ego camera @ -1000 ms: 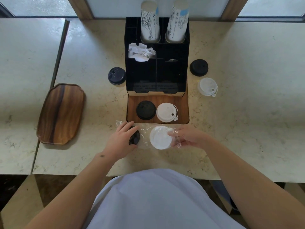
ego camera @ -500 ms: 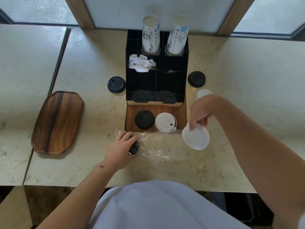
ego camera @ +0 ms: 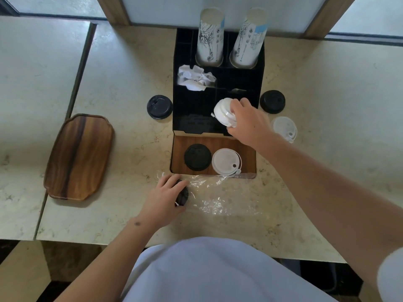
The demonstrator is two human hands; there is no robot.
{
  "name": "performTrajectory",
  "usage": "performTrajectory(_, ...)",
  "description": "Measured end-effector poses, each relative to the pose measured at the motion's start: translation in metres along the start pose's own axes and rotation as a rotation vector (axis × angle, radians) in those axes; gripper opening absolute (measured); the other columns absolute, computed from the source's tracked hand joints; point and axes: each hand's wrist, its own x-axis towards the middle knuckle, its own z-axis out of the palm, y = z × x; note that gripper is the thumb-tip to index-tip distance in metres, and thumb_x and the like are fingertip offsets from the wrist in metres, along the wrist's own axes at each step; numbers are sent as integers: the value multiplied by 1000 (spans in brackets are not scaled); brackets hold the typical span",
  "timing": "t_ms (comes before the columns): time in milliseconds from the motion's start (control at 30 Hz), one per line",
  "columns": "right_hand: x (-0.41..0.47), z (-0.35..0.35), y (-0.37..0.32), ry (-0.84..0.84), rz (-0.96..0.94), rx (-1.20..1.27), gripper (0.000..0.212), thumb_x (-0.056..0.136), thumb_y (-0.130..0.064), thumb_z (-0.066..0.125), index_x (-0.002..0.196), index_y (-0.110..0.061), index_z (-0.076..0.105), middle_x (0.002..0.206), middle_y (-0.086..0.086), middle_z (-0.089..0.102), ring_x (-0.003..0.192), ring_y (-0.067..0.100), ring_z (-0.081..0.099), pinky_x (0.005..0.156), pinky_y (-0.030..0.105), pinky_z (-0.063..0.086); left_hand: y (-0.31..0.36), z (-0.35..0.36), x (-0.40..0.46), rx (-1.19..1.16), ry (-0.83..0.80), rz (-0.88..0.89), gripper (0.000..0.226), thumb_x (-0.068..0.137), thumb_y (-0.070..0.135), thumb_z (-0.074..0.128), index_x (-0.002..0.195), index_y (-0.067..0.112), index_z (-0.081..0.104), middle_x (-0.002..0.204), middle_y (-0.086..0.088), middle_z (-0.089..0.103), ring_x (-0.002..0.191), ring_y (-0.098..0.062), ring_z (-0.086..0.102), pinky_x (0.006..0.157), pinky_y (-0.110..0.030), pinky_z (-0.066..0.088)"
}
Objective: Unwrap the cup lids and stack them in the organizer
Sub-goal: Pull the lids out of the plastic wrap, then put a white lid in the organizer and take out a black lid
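Organizer [ego camera: 218, 118] stood mid-bench [ego camera: 327, 88]. Wrap [ego camera: 220, 197] lay in front, black lid [ego camera: 182, 196] inside, pinned by left hand [ego camera: 162, 199]. Right hand [ego camera: 248, 122] gripped white lid [ego camera: 223, 112] over organizer: stacking step; next req. lowering into rt compartment.

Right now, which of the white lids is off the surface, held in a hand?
The white lid gripped by the right hand over the black organizer. The other two lie flat: one on the wooden base, one on the counter.
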Motion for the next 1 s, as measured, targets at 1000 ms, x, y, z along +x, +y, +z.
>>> performTrajectory(1000, 48, 31, 17, -397, -104, -136, 47, 84, -13, 69, 127, -11, 50, 102, 8, 54, 83, 26, 58, 68, 37, 52, 0, 1, 8, 11, -73, -61, 82, 74, 38, 82, 147, 29, 47, 149, 2, 46, 135, -29, 36, 97, -49, 52)
